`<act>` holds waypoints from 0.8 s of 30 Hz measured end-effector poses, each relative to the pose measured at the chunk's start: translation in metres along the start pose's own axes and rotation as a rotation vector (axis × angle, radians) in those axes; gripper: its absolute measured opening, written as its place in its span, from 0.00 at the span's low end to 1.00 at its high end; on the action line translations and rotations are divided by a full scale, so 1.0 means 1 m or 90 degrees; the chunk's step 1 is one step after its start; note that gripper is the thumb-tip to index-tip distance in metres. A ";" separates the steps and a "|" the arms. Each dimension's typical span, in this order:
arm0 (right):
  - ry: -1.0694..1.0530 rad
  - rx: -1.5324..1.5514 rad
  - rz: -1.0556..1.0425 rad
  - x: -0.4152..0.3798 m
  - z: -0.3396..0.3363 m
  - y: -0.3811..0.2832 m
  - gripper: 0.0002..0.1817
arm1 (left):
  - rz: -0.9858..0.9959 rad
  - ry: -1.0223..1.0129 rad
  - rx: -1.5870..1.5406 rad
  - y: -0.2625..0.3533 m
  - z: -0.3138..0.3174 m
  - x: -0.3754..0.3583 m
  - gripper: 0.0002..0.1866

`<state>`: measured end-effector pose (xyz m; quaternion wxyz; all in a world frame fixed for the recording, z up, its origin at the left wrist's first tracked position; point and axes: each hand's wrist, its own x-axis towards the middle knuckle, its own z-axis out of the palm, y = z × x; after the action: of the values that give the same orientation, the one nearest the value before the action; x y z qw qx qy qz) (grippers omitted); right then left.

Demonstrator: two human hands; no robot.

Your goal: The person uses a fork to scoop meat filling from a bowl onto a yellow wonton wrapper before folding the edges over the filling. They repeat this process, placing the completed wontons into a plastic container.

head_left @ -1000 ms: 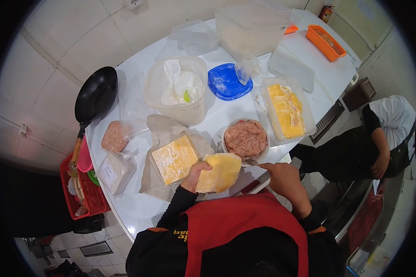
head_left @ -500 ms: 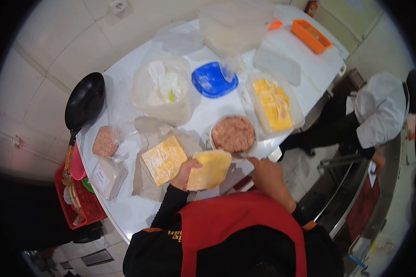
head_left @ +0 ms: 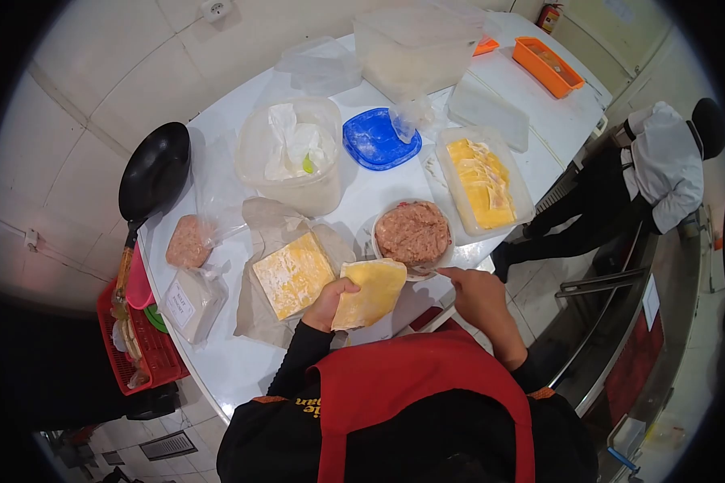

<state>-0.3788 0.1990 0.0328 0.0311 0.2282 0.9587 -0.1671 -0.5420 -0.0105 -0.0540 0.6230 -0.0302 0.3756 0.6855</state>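
My left hand (head_left: 330,304) grips a square yellow dough sheet (head_left: 372,294), with the thumb on top and the fingers underneath. My right hand (head_left: 482,304) is curled beside the rim of a round tub of minced meat (head_left: 413,233). Its index finger points toward the rim; a thin thing may be in its fingers, but I cannot make it out. Left of the held sheet lies a floury stack of yellow dough sheets (head_left: 293,276) on crumpled brown paper (head_left: 264,217). Folded yellow pieces (head_left: 483,183) fill a clear plastic container (head_left: 525,211) beyond the meat.
A tall plastic tub (head_left: 290,177), a blue lid (head_left: 379,145) and a large clear bin (head_left: 415,60) stand farther back. At left are a black wok (head_left: 155,169), bagged meat (head_left: 188,241) and a labelled packet (head_left: 192,306). A person in white (head_left: 673,165) stands at right.
The view has shifted slightly. The person at right has straightened up and drawn their hand back from the counter. My hands keep nearly the same places, the left still holding the dough sheet.
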 end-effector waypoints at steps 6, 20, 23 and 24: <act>-0.025 -0.074 -0.028 -0.002 0.014 -0.017 0.20 | 0.031 -0.005 -0.056 0.002 -0.006 -0.004 0.30; 0.018 -0.120 -0.008 -0.002 -0.014 0.000 0.21 | 0.029 0.043 -0.044 0.001 -0.001 -0.003 0.30; -0.009 -0.111 -0.040 -0.001 -0.014 -0.004 0.20 | 0.032 0.032 -0.061 0.002 0.002 -0.004 0.30; -0.022 -0.104 -0.055 -0.001 -0.015 -0.006 0.20 | 0.029 0.026 -0.066 0.002 0.003 -0.004 0.30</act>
<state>-0.3801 0.1989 0.0493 0.0587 0.1804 0.9774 -0.0937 -0.5420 -0.0126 -0.0489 0.5971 -0.0676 0.3530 0.7172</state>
